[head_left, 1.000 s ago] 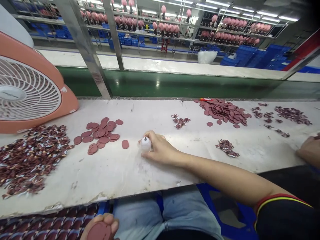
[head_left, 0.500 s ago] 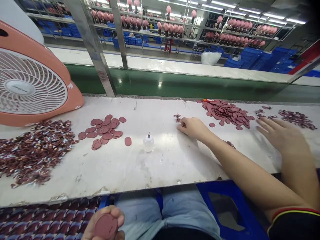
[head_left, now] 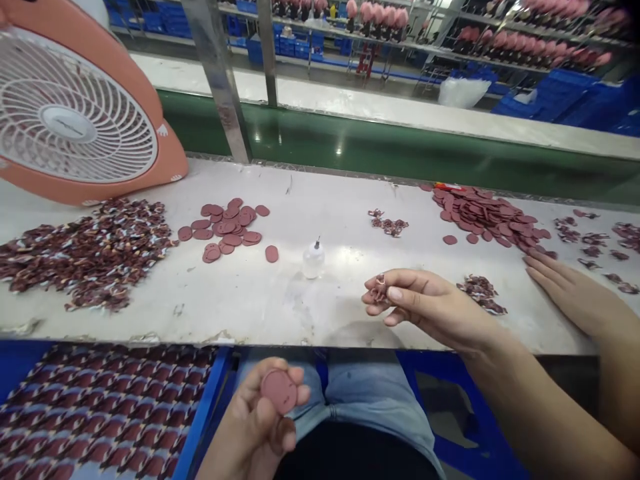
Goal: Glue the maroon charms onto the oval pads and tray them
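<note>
My left hand (head_left: 255,420), low in front of my lap, is closed around a maroon oval disc (head_left: 279,391) with small slits; whether more discs lie behind it I cannot tell. Over the table's front part, my right hand (head_left: 430,303) pinches small maroon ribbon pieces (head_left: 380,288) between thumb and fingers. A clear, needle-tipped bottle (head_left: 314,261) stands upright to its left. Beyond it lies a small cluster of ribbon pieces (head_left: 390,227), and another small heap (head_left: 477,293) is beside my right wrist. Loose maroon discs (head_left: 233,227) are scattered left of the bottle.
Another person's hand (head_left: 575,287) rests on the table at right, near a big disc pile (head_left: 490,217). An orange fan (head_left: 173,157) and a large ribbon heap (head_left: 95,250) occupy the left. A blue crate (head_left: 213,393) with rows of maroon pieces sits below the edge.
My right hand has come back toward me from the far cluster with ribbon pieces in it. My left hand has risen with the disc. The view has tilted down.
</note>
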`<state>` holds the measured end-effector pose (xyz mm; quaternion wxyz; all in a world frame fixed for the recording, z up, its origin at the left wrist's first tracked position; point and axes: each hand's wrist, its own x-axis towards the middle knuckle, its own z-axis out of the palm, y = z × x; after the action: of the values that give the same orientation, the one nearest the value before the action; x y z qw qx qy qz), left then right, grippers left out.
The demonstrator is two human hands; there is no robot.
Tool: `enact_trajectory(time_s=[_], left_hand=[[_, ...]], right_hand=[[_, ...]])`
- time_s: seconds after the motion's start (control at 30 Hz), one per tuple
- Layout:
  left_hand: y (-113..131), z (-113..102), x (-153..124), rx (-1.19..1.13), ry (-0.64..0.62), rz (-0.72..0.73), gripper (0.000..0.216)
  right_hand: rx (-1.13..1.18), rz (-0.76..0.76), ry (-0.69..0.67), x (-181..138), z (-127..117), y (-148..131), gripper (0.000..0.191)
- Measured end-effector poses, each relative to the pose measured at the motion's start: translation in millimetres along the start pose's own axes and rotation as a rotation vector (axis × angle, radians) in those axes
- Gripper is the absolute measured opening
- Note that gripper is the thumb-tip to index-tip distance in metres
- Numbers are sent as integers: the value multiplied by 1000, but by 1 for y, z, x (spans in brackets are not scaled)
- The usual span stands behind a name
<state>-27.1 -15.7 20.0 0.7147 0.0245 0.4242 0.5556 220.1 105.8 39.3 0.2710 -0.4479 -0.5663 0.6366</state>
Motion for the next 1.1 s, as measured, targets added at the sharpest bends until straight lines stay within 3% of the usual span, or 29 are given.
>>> enact_trajectory(time_s=[0.17,0.33,0.43,0.6,1.1], left_hand=[[-5,2,-4,0,-18,-120,32],[-11,-11,-5,-25,-129,-187,37],[-12,-15,-6,-25,-167,-168,39],[-13,-17,-5,-27,-220,-154,32],[-13,-18,-1,-51,-210,-167,27]], right_hand=[[67,-70,-132,-6,44,-10,13],[-296,-317,-148,-15,69,-26,17],[-398,-387,-214,-17,76,-29,16],[-347,-295,-320,-13,82,-28,12],[-417,-336,-294,-10,89,-27,10]])
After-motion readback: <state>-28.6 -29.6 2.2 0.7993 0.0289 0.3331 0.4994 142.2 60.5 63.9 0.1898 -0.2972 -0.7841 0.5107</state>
